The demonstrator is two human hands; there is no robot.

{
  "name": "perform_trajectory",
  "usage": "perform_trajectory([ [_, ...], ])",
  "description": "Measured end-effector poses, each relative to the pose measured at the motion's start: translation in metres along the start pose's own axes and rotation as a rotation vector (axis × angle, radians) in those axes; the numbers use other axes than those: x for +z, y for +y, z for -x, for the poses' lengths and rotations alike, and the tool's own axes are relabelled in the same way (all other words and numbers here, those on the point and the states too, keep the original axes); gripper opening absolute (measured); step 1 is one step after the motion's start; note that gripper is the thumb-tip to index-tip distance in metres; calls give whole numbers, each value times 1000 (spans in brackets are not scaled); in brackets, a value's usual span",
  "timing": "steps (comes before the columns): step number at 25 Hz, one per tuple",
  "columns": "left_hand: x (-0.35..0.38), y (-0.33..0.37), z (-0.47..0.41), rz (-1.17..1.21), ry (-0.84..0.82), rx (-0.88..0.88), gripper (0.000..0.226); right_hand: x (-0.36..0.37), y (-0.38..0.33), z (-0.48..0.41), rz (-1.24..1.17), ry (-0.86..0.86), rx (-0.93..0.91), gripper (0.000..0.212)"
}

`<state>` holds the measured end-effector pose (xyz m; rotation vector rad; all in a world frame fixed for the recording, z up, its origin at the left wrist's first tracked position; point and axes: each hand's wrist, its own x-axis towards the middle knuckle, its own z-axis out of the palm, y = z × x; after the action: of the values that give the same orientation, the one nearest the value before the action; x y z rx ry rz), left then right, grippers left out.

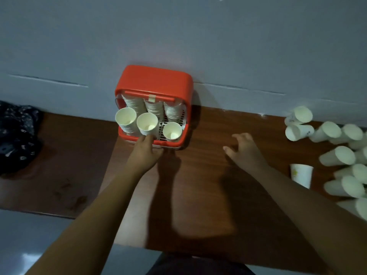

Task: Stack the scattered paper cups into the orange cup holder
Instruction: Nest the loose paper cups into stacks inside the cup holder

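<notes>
The orange cup holder stands against the wall on the brown table. Inside it are several stacks of white paper cups; the front row shows a left stack, a middle stack and a lower right cup. My left hand touches the holder's front edge, its fingertips against the base of the middle stack. Over the bare table to the right of the holder, my right hand hovers with fingers spread and nothing in it. Scattered paper cups lie on their sides at the far right.
One cup stands upside down near the loose pile, right of my right forearm. A dark patterned cloth lies at the table's left end. The grey wall runs directly behind the holder.
</notes>
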<state>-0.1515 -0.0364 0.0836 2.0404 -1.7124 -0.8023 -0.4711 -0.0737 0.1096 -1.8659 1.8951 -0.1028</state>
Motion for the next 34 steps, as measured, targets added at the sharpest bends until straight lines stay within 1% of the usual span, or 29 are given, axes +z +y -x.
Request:
perform_trajectory([
  [4,72,80,8,18,-104,36,48,-31,129,44,-14,33,137,58],
  [7,132,150,15,5,-190,89,42,-51,206,73,-43,61,214,52],
  [9,177,202,22,-5,-277,116,40,-65,253,91,-42,71,250,47],
  [12,244,270,29,-10,-371,139,38,-76,306,107,-82,79,251,49],
  [15,299,321,24,17,-390,126,35,-83,339,108,-54,154,232,56],
  [17,333,351,16,11,-398,98,42,-91,361,104,-11,243,238,58],
  [18,348,362,10,0,-409,65,51,-94,372,100,10,276,248,60],
  [19,362,372,5,-8,-421,14,63,-96,382,96,31,292,257,62],
  [21,387,384,-4,-39,-433,-102,86,-92,398,89,74,271,254,62],
  [22,396,385,-7,-70,-434,-134,94,-87,403,87,99,254,233,59],
  [23,403,384,-7,-115,-428,-136,96,-81,405,86,132,242,198,54],
  [25,414,381,-8,-169,-391,-87,87,-71,412,86,218,240,133,38],
  [27,414,378,-5,-122,-352,-57,73,-65,418,87,268,224,91,24],
  [29,407,373,-4,-46,-319,-59,65,-64,420,88,254,224,60,19],
  [31,391,364,-4,36,-281,-71,65,-69,411,88,160,256,46,20],
  [34,347,341,-9,134,-192,-135,79,-82,378,80,-79,328,-22,15],
])
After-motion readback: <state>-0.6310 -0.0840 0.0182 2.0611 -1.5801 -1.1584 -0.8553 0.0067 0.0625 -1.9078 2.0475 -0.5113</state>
